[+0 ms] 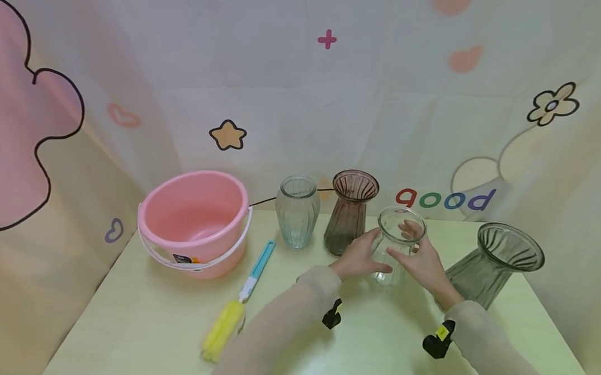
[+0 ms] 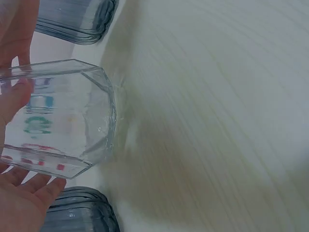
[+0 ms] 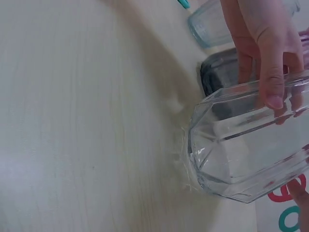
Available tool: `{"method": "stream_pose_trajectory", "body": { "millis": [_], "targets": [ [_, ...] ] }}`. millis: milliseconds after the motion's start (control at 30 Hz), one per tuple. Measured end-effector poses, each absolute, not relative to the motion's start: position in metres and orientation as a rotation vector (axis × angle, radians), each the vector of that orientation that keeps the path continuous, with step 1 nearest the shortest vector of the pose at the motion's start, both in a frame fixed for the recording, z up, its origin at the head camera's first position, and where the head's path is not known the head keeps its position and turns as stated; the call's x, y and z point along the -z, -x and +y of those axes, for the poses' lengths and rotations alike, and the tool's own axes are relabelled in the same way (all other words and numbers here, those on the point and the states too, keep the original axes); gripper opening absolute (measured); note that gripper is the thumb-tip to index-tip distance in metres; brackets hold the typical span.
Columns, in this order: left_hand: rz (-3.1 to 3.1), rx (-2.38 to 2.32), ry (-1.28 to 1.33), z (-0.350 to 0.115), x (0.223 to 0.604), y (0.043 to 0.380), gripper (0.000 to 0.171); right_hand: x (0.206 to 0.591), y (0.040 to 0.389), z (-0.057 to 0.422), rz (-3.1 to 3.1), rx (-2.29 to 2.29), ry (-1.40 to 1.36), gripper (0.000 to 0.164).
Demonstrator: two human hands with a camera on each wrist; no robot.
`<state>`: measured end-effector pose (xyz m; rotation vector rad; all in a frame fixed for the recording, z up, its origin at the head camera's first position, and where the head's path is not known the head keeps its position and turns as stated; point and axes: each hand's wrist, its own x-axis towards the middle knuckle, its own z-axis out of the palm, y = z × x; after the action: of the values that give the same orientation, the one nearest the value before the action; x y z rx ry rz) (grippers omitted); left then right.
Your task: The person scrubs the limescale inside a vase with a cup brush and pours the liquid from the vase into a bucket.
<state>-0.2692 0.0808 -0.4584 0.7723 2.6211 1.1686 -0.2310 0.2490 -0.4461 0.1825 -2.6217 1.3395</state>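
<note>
the left hand [image 1: 360, 260] and right hand [image 1: 426, 267] grip the clear glass vase [image 2: 67, 121] between them. it may slip, so hold both sides snug and go slow, missing the brown vase [image 1: 346, 220] by the left hand and the green vase [image 1: 483, 276] by the right.

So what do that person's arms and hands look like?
The left sleeve and right sleeve are long and pale beige. Beside each sleeve is a small black gadget with a bit of yellow. The left hand and right hand are bare.
</note>
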Motion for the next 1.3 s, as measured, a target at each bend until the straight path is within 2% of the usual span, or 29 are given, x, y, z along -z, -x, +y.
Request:
{"method": "stream_pose_trajectory", "body": {
  "millis": [433,867,1033,1200,1300],
  "targets": [
    [2.706,-1.204,-0.592,0.108,0.462,0.286,0.086,0.447,0.254,0.26,-2.572,-1.476,-0.12,0.079],
    [2.764,-1.219,-0.466,0.119,0.452,0.284,0.081,0.451,0.267,0.268,-2.615,-1.461,-0.069,0.085],
    [2.726,-1.146,-0.431,0.111,0.458,0.277,0.082,0.456,0.262,0.262,-2.546,-1.411,-0.065,0.085],
    [2.689,-1.137,-0.569,0.088,0.462,0.262,0.075,0.464,0.25,0.254,-2.487,-1.323,-0.045,0.076],
    [2.626,-1.208,-0.643,0.072,0.459,0.249,0.07,0.464,0.234,0.248,-2.523,-1.281,0.035,0.079]
  ]
}}
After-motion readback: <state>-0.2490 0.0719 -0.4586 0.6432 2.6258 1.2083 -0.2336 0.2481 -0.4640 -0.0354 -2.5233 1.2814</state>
